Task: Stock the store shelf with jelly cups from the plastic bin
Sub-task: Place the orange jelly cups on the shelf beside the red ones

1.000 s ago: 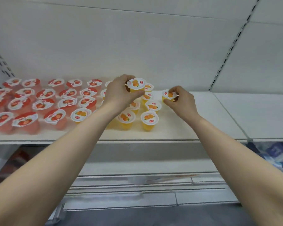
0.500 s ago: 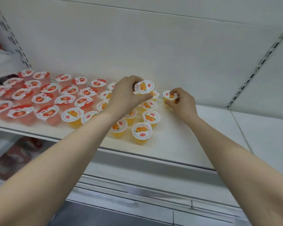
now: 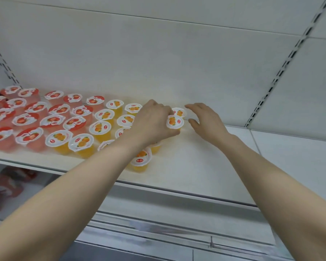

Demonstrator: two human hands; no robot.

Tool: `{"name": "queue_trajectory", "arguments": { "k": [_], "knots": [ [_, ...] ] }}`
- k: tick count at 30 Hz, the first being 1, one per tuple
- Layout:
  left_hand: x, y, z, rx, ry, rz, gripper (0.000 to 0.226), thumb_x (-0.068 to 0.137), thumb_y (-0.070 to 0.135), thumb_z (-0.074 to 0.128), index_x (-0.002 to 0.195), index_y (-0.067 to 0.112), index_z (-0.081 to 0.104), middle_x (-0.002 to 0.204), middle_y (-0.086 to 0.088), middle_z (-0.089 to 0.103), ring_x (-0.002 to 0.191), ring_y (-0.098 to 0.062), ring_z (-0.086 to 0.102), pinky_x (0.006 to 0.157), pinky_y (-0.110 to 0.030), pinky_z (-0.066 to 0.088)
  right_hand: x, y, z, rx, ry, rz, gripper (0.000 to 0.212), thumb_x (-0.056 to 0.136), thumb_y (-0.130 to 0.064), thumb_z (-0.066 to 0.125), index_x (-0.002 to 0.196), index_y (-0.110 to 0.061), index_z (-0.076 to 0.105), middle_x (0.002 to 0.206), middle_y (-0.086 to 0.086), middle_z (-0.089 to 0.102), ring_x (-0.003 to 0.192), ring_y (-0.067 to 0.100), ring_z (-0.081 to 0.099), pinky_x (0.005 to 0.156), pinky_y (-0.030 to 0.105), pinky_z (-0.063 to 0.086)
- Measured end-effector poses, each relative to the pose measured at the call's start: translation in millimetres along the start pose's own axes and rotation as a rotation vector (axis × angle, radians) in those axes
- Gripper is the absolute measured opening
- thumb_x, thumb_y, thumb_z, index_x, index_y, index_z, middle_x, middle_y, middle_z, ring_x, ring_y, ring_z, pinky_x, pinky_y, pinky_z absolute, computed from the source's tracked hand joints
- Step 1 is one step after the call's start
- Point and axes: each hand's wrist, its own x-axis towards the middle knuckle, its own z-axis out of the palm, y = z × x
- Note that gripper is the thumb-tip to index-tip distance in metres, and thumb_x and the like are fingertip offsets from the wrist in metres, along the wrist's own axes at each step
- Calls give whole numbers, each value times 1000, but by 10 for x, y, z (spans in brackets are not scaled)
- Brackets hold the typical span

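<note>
My left hand (image 3: pixel 152 121) grips an orange jelly cup (image 3: pixel 175 122) low over the white shelf (image 3: pixel 196 162), just in front of another orange cup (image 3: pixel 179 112) standing near the back wall. My right hand (image 3: pixel 205 121) hovers beside that back cup with fingers spread and loose, holding nothing. Several orange cups (image 3: pixel 100 128) stand in rows left of my left hand, partly hidden by my wrist. Rows of red jelly cups (image 3: pixel 30 119) fill the shelf's left end. The plastic bin is out of view.
Bare shelf surface stretches to the right of my right hand. The white back panel (image 3: pixel 158 59) rises behind the cups, with a slotted upright (image 3: pixel 282 72) at right. A lower shelf (image 3: pixel 6 187) with red packages shows at bottom left.
My right hand has let go of the back orange cup and opened beside it. My left hand has lowered its cup toward the shelf in front of that cup. The camera shifted.
</note>
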Motion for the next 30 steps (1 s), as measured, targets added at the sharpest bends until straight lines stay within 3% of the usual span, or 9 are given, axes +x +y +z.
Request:
{"name": "queue_trajectory", "arguments": {
  "k": [6, 13, 16, 21, 30],
  "knots": [
    [19, 48, 170, 116, -57, -37, 55, 74, 60, 65, 113, 20, 64, 104, 0, 67, 108, -23, 48, 80, -31, 41, -67, 49, -38, -129, -1, -51, 43, 96, -18, 55, 138, -12, 51, 135, 11, 54, 119, 34, 51, 97, 45, 43],
    [20, 79, 189, 126, -78, -77, 63, 70, 65, 66, 116, 23, 63, 105, -1, 66, 110, -23, 48, 78, -31, 41, -119, 12, -80, -189, -3, -115, 39, 96, -21, 56, 134, -11, 54, 128, 12, 58, 115, 35, 53, 92, 45, 44],
    [-4, 93, 152, 124, -82, -68, 69, 71, 68, 64, 122, 23, 59, 114, 1, 64, 113, -23, 47, 85, -33, 42, -130, -21, -129, -208, 17, -155, 38, 95, -21, 57, 131, -10, 56, 125, 12, 60, 113, 35, 55, 90, 44, 43],
    [-126, 32, -1, 77, 28, -46, 67, 84, 60, 57, 135, 18, 51, 125, -2, 60, 122, -24, 45, 99, -34, 37, -101, -135, -239, -227, 51, -223, 39, 95, -22, 57, 131, -7, 56, 124, 14, 61, 112, 37, 56, 89, 46, 45],
    [-753, -494, -616, 176, 199, -97, 55, 92, 44, 57, 137, 14, 50, 133, -8, 56, 127, -30, 42, 102, -39, 37, -45, -868, -398, -267, 60, -359, 52, 94, -37, 36, 132, -8, 55, 124, 13, 61, 115, 36, 55, 92, 45, 44]
  ]
}}
